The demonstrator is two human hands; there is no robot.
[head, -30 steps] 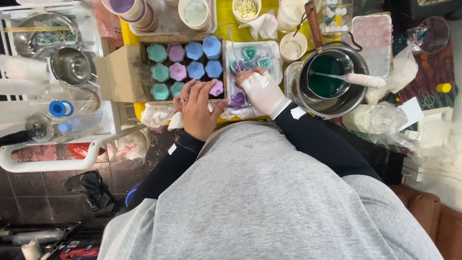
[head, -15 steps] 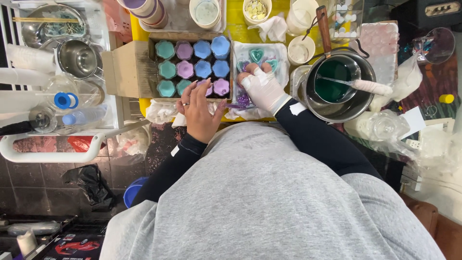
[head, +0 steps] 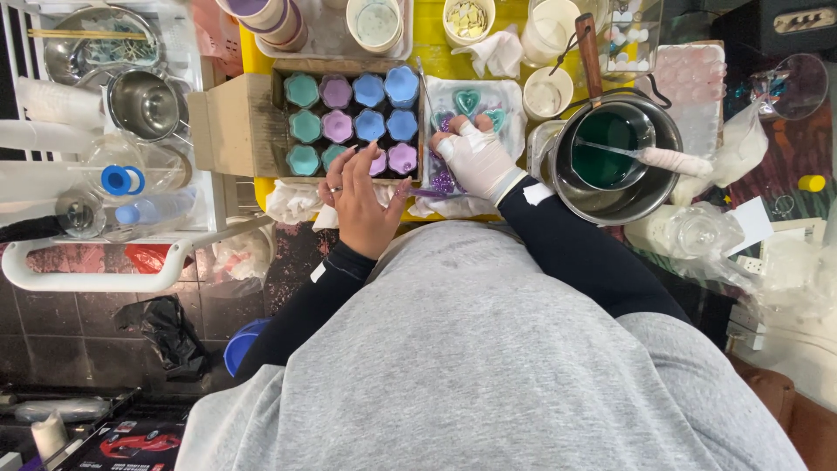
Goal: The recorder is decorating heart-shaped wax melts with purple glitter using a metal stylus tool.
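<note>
My bare left hand [head: 362, 196] has its fingers apart, the tips on the front edge of a cardboard box [head: 235, 122]. The box holds several flower-shaped candles [head: 353, 122] in teal, purple and blue. My right hand [head: 475, 159], in a white glove, is curled over a white mould tray [head: 510, 109] with teal heart shapes [head: 466, 102] and purple pieces [head: 443, 181]. What the gloved fingers grip is hidden. A thin purple strip [head: 427, 194] lies between my two hands.
A steel pot of green liquid [head: 610, 153] with a wrapped stirrer [head: 676, 160] stands to the right. Cups [head: 377, 22] and small bowls [head: 547, 92] line the back of the yellow table [head: 253, 61]. Steel bowls [head: 148, 105] and plastic bottles [head: 131, 179] sit on a white rack at left.
Both hands stay at the box and the mould tray. My left hand's fingers have lifted slightly toward the box edge; the view has shifted a little.
</note>
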